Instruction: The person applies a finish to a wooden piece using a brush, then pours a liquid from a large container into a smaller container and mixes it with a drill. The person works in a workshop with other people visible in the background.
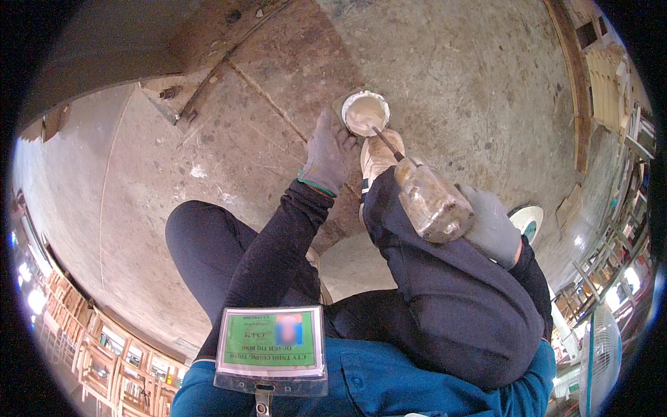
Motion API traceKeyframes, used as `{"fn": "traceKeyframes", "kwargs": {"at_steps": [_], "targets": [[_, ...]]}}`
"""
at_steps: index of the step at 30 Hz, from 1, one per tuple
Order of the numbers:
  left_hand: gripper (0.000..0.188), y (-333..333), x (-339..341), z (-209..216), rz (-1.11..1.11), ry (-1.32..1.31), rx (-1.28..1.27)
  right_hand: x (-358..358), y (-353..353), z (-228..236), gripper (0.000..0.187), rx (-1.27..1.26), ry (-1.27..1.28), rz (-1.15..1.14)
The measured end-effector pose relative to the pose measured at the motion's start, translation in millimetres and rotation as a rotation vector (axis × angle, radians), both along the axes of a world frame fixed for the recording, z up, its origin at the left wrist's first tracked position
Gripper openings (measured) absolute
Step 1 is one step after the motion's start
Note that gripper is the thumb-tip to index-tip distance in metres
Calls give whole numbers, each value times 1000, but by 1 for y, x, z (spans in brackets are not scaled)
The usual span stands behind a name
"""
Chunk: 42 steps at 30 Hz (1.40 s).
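A small round white tub [365, 114] of creamy beige paste stands on the floor, its rim coated with white. My left hand [326, 151], in a grey glove, is just beside the tub at its lower left, fingers apart; whether the fingertips touch the tub I cannot tell. In my gloved right hand [490, 221] is what looks like a power drill [432, 201], its bulky body smeared with dried residue. From its front a thin rod [388, 143] slants down into the paste. The drill's body hides most of my right fingers.
A light-coloured shoe [379, 154] is right against the tub, below a bent dark-trousered leg [465, 292]. A white disc-shaped item [528, 221] lies beyond my right wrist. Wooden frames [104, 365] stand at lower left, a fan [603, 354] at lower right. Grey panelling [104, 52] overhangs upper left.
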<state>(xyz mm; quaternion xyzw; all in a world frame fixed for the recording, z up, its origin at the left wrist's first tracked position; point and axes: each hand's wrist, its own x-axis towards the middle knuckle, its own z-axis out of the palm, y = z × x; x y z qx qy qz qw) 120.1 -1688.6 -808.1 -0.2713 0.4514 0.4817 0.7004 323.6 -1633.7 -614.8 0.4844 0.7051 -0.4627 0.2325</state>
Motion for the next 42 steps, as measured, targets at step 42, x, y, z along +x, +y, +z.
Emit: {"fn": "traceKeyframes", "kwargs": {"at_steps": [42], "targets": [[90,-5,0,-3,-20,6,72,-9,2,-7,35,114,-46,253]]}}
